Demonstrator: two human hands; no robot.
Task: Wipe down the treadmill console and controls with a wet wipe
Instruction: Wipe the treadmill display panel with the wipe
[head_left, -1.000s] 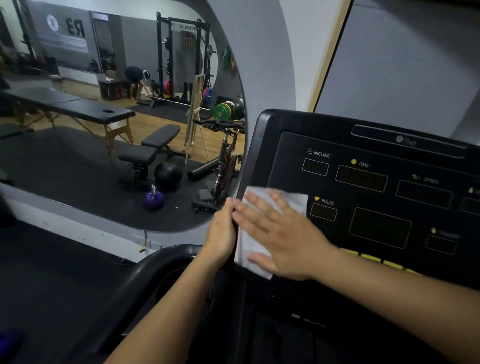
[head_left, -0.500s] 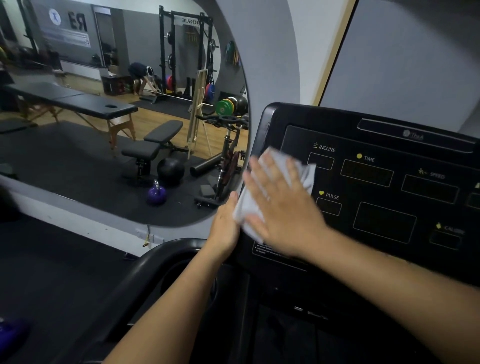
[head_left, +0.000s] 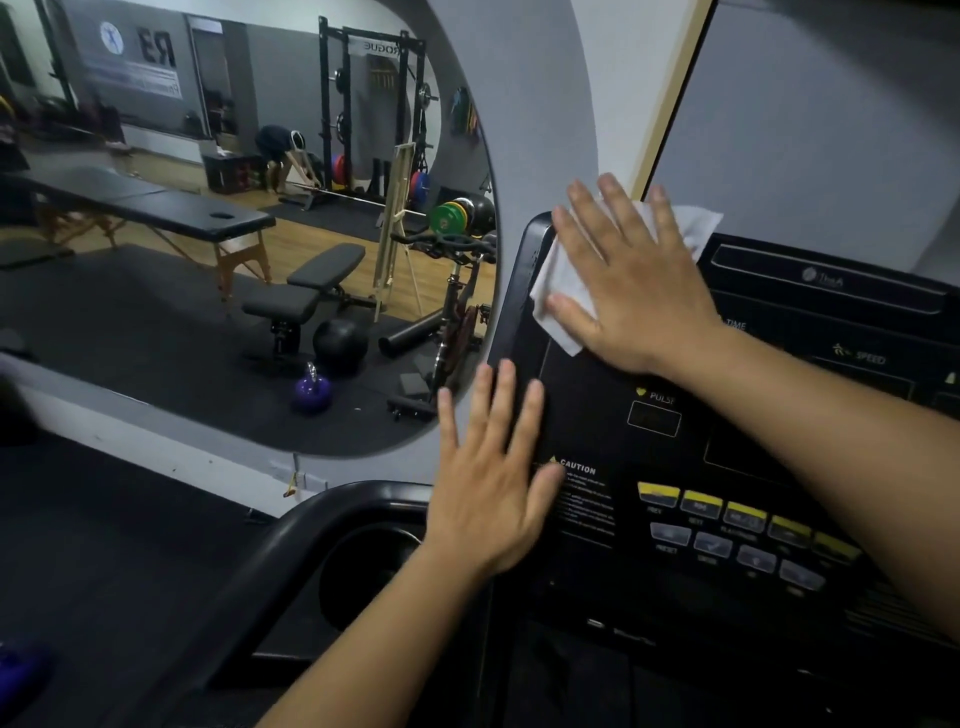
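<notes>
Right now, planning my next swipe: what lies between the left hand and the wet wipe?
Head view: only bare console panel between left hand and wet wipe.

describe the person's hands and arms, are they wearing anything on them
No gloves on the left hand or the right hand, and no rings, watch or wristband show on either. The left forearm and right forearm are bare right to the picture's edge, so no sleeves are in view. The fingernails look short and unpainted.
</notes>
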